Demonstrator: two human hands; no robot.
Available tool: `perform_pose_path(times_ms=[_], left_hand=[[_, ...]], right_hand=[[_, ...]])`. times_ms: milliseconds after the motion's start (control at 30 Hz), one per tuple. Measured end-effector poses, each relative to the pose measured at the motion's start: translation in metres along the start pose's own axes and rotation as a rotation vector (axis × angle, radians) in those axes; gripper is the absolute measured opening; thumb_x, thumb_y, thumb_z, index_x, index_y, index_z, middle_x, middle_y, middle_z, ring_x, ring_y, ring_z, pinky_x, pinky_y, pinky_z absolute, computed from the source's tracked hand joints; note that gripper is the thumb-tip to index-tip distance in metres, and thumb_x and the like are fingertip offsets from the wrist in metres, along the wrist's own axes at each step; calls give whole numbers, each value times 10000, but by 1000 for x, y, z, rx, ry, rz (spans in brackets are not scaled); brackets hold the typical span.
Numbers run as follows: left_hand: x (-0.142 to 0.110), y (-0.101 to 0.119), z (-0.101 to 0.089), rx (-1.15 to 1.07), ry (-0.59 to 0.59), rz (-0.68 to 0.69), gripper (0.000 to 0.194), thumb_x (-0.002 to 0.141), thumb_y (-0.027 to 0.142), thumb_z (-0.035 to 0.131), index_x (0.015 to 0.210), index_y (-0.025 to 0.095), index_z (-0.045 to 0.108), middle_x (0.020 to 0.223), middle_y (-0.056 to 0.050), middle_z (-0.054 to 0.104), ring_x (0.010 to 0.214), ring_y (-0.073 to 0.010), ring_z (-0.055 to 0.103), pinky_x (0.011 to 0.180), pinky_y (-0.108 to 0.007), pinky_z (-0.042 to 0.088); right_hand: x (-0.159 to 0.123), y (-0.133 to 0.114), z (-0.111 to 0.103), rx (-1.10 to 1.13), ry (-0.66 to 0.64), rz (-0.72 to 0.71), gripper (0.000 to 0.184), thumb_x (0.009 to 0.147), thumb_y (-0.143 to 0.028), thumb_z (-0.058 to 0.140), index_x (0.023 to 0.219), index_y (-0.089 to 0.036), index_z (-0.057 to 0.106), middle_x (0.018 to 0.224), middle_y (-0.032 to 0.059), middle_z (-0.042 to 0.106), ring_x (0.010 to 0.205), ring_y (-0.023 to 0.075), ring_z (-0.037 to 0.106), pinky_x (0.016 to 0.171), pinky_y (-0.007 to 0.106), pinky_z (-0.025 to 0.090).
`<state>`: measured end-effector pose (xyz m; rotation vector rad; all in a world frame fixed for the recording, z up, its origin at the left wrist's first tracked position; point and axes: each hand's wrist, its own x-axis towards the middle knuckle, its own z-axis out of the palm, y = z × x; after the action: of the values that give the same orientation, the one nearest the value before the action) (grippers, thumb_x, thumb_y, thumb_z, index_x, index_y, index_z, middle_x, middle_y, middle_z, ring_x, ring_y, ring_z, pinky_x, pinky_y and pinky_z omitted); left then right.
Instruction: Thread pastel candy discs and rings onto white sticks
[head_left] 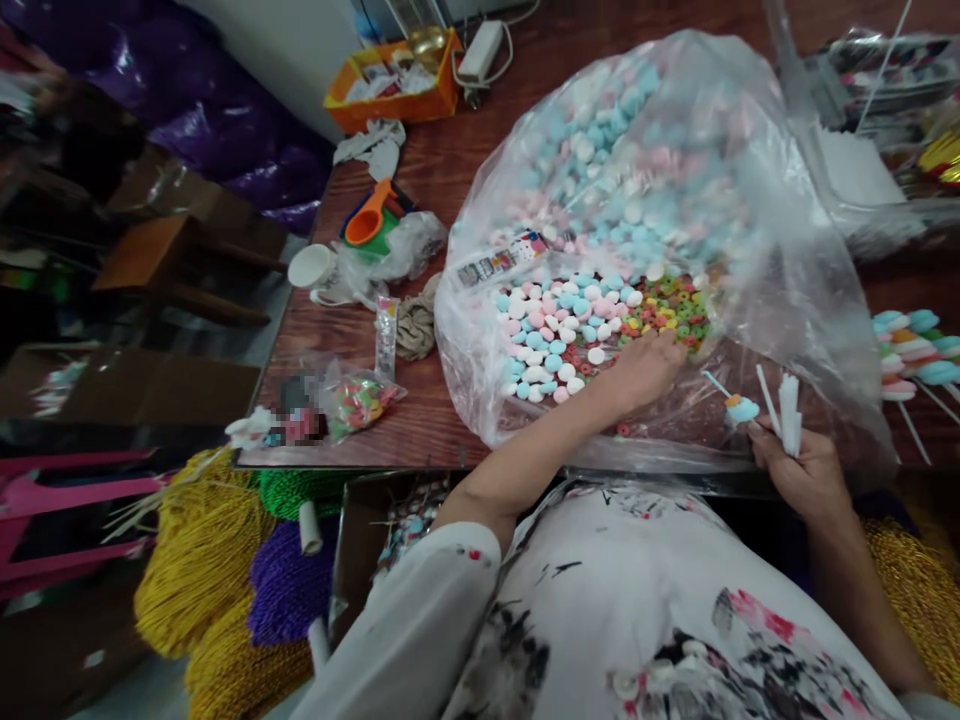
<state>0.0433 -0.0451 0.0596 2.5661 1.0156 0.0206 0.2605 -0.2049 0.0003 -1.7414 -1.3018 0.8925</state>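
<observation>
Nearest the camera: white floral shirt (637, 570), below the 2 grips. Left grip (652, 372): over near edge of red, yellow and green candy rings (679, 300); cannot tell how narrow or whether pinching any. Right grip (806, 468): curled around white sticks (790, 415), with blue-and-white candy (742, 408) and orange piece on thin stick at fingertips. Just left of left grip: pink, blue and white round candies (551, 330), in or on clear plastic bag (466, 380), cannot tell which. Right of right grip: candy skewers (919, 345) on counter (431, 400). Well left of left grip: orange scoop (365, 226).
</observation>
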Motion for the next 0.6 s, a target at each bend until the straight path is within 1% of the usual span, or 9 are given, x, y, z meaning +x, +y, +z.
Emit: perform_pose_path(times_ms=[67, 133, 167, 233, 300, 333, 400, 500, 600], left_hand=[[11, -5, 5, -17, -8, -18, 247, 828, 50, 590, 1019, 91, 741, 1119, -182, 700, 1087, -298, 666, 923, -395, 528], [7, -12, 8, -155, 45, -15, 177, 828, 65, 613, 923, 98, 758, 1035, -166, 725, 1031, -278, 683, 923, -396, 530], [-1, -15, 8, -289, 93, -23, 140, 837, 91, 629, 874, 108, 762, 978, -147, 737, 973, -257, 693, 898, -385, 536], [-20, -17, 6, -673, 211, -97, 117, 857, 196, 679, 843, 128, 772, 855, -96, 748, 806, -198, 691, 789, -338, 551], [-41, -12, 1, -1094, 307, -234, 205, 834, 335, 753, 888, 140, 788, 757, -54, 742, 645, -139, 651, 654, -282, 536], [-51, -7, -1, -1273, 347, -300, 271, 799, 393, 793, 906, 144, 794, 727, -42, 738, 597, -121, 634, 605, -260, 523], [-65, 5, -3, -1535, 419, -383, 371, 703, 462, 871, 896, 152, 805, 719, -36, 747, 578, -106, 635, 565, -236, 514], [-76, 19, -2, -1732, 543, -429, 411, 606, 481, 929, 853, 173, 814, 788, -45, 782, 620, -110, 670, 571, -226, 532], [-83, 22, 3, -1809, 624, -420, 374, 605, 451, 938, 841, 185, 821, 811, -50, 796, 645, -118, 688, 587, -230, 538]], right_hand=[[-2, 1, -1, -13, 4, -8, 321, 896, -463, 673, 771, -168, 691, 598, -32, 528, 540, 107, 469, 525, 233, 411], [-5, 1, -2, -27, 8, -34, 316, 906, -441, 662, 751, -167, 683, 599, -31, 519, 543, 108, 467, 531, 238, 406], [-6, 0, -2, -30, 6, -53, 303, 910, -424, 658, 751, -168, 682, 599, -31, 517, 543, 109, 469, 532, 241, 405], [-8, -6, 0, -26, 7, -107, 262, 903, -388, 663, 754, -174, 684, 591, -32, 516, 534, 112, 471, 527, 244, 401], [-8, -17, 5, -13, 0, -169, 232, 894, -358, 665, 744, -182, 683, 577, -30, 514, 518, 114, 466, 518, 246, 393], [-7, -24, 10, -7, -12, -200, 221, 893, -346, 660, 743, -186, 686, 570, -29, 516, 510, 115, 464, 514, 246, 391], [-5, -36, 20, -7, -45, -258, 209, 887, -323, 642, 728, -194, 685, 553, -26, 523, 491, 115, 460, 506, 244, 390], [-2, -47, 34, -30, -98, -302, 169, 863, -274, 621, 716, -203, 667, 570, -20, 566, 497, 117, 487, 520, 237, 411], [1, -47, 42, -69, -110, -293, 164, 843, -242, 598, 685, -207, 626, 596, -17, 596, 511, 119, 508, 547, 237, 435]])
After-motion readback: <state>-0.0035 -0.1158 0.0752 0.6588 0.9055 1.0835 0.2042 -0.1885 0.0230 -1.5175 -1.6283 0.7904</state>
